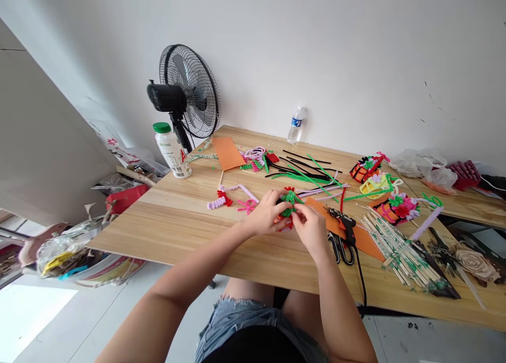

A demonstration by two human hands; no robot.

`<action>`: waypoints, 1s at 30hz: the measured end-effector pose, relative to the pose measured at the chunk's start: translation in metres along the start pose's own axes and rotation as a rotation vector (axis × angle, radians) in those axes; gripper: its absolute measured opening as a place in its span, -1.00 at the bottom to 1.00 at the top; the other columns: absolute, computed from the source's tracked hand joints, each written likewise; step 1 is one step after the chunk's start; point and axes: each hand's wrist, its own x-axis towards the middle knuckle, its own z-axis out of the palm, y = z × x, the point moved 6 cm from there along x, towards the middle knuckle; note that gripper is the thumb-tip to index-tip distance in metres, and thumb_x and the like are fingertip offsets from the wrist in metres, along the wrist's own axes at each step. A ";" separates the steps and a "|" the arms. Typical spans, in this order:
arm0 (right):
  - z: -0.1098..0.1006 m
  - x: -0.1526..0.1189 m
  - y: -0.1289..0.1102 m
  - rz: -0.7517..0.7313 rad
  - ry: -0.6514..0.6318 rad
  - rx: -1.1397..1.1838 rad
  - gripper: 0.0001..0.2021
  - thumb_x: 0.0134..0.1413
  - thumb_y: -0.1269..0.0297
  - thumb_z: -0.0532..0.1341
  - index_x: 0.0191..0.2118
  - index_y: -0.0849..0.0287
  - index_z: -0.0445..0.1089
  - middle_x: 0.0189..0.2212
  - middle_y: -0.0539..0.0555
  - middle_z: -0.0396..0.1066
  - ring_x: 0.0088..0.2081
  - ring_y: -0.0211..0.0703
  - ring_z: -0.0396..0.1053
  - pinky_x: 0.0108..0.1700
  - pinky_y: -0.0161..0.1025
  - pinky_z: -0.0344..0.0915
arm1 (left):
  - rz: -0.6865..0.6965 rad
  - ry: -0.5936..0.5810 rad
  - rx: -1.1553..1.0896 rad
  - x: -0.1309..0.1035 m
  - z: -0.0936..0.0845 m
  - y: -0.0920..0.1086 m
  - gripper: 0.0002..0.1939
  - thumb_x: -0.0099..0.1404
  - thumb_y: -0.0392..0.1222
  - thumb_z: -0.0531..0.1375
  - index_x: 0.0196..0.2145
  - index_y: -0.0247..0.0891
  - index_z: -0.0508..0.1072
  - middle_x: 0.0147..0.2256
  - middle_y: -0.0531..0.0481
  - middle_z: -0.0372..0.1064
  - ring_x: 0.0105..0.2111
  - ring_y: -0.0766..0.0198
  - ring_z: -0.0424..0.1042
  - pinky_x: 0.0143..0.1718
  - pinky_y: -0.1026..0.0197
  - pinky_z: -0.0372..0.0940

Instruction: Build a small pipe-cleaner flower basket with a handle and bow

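Near the table's front edge, my left hand (267, 214) is closed around a small pipe-cleaner flower craft (291, 197) in green and red. My right hand (309, 223) pinches its green part from the other side, thumb and fingertips together. Fingers hide much of the craft's lower part. Just right of my right hand, a black glue gun (346, 225) lies on an orange sheet (367, 239). Black-handled scissors (340, 248) are partly under the glue gun. A pink pipe-cleaner bow (247, 207) and a lilac coil (216, 203) lie left of my left hand.
Loose black and green pipe cleaners (304, 165) lie behind my hands. Finished-looking pipe-cleaner baskets (397, 207) and bundled wooden sticks (407, 252) are at right. A white bottle (172, 151), a fan (190, 91) and a water bottle (295, 126) stand farther back.
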 end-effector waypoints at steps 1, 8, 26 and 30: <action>0.000 0.002 -0.001 -0.005 -0.014 -0.015 -0.79 0.10 0.41 0.14 -0.18 0.19 0.47 -0.40 0.13 0.50 -0.40 -0.11 0.45 -0.35 -0.25 0.37 | 0.008 0.006 0.000 0.000 0.000 0.001 -0.65 0.19 -0.16 0.22 -0.06 -0.26 0.37 0.05 -0.30 0.12 0.03 -0.06 0.21 0.02 -0.11 0.24; 0.002 0.009 -0.004 -0.111 -0.065 -0.067 -0.79 0.12 0.45 0.11 -0.19 0.15 0.44 -0.37 0.11 0.51 -0.38 -0.10 0.45 -0.31 -0.24 0.33 | -0.015 0.029 -0.077 0.000 -0.006 0.002 -0.67 0.23 -0.21 0.20 -0.04 -0.23 0.30 0.05 -0.26 0.15 0.03 0.00 0.23 0.03 -0.07 0.25; 0.003 0.002 0.005 -0.048 0.197 0.074 -0.86 0.08 0.39 0.17 -0.48 0.16 0.38 -0.52 0.05 0.41 -0.49 -0.19 0.38 -0.41 -0.26 0.35 | -0.038 0.001 -0.003 0.000 -0.009 0.006 -0.85 0.33 -0.27 0.08 -0.15 -0.26 0.35 0.04 -0.29 0.15 0.02 0.03 0.25 0.00 -0.08 0.30; 0.005 0.001 0.009 0.011 0.203 0.166 -0.86 0.08 0.38 0.19 -0.48 0.17 0.42 -0.46 0.09 0.41 -0.44 -0.16 0.40 -0.41 -0.23 0.40 | -0.062 0.014 0.024 0.001 -0.006 0.005 -0.86 0.32 -0.27 0.09 -0.15 -0.24 0.35 0.03 -0.27 0.16 0.01 0.03 0.26 -0.01 -0.09 0.30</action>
